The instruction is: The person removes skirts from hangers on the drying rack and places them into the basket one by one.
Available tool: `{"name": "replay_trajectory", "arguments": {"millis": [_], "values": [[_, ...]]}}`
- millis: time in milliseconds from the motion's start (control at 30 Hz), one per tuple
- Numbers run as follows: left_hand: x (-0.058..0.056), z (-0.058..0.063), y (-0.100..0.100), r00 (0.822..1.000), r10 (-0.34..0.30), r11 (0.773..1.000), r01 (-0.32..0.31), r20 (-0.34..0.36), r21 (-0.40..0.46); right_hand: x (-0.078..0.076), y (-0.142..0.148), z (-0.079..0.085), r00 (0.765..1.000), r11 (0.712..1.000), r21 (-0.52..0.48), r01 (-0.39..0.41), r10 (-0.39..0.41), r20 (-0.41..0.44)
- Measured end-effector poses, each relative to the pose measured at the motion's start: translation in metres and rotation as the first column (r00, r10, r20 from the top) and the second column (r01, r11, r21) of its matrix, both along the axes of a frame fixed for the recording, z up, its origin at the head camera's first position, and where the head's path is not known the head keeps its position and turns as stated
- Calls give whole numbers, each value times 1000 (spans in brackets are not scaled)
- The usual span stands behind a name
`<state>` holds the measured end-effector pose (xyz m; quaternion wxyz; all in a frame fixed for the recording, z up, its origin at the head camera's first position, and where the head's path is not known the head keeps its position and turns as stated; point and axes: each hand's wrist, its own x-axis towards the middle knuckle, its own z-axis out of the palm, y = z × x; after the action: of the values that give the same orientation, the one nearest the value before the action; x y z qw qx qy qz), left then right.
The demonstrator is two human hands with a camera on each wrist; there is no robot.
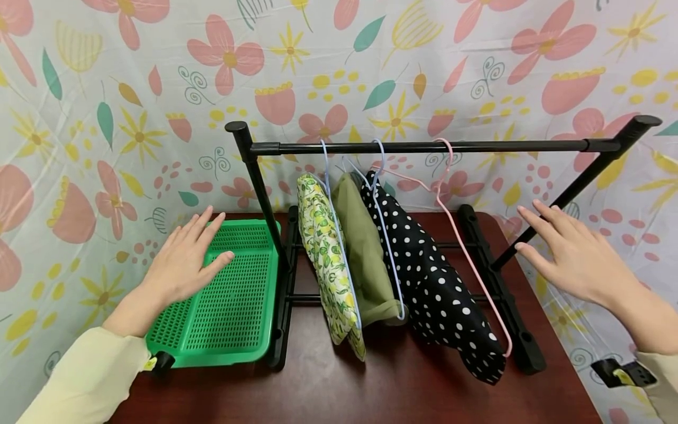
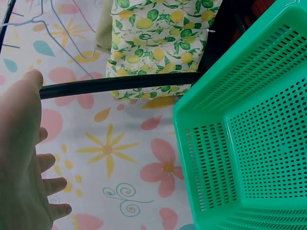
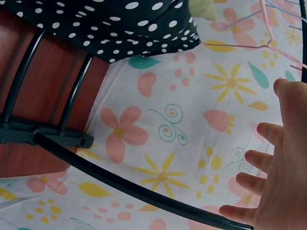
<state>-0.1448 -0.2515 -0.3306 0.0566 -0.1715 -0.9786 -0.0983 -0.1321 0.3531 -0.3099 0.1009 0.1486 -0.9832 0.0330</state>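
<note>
The black rack (image 1: 508, 146) stood on the dark reddish tabletop (image 1: 296, 394), in the middle of it all, with clothes hanging from its bar. From where I stood, a lemon-print garment (image 1: 320, 253) hung closest to the left post (image 1: 260, 194), on a light blue hanger (image 1: 344, 259). Next to it came an olive garment (image 1: 360, 247), then a black dotted garment (image 1: 434, 282) slanting down from a pink hanger (image 1: 468, 257).

Just beside the rack, on its left, sat a green basket (image 1: 230, 312), its perforated floor showing. The person's left hand (image 1: 182, 262) hovered above the basket's left side, fingers straight and slightly apart, thumb held wide. The right hand (image 1: 582, 259) hung by the right post (image 1: 580, 185), its fingers straight and spread too; I couldn't tell whether they touched the post. Behind everything fell a flowered curtain (image 1: 286, 59).
</note>
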Motion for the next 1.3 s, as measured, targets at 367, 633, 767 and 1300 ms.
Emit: {"name": "replay_trajectory", "arguments": {"millis": [367,633,767,1300], "values": [[0,1,-5,991,5,996,6,-134,85,-6,-12,11,997,996,-71,-60,57,-54],[1,3,-4,982,34,989,-6,-185,149,-8,-20,25,994,994,-83,-75,68,-86],[1,4,-3,973,50,983,-9,-227,181,-10,-23,30,996,994,-87,-59,53,-71],[-3,-4,-2,930,40,971,50,-366,234,-13,-43,43,981,986,-122,-117,96,-167]]}}
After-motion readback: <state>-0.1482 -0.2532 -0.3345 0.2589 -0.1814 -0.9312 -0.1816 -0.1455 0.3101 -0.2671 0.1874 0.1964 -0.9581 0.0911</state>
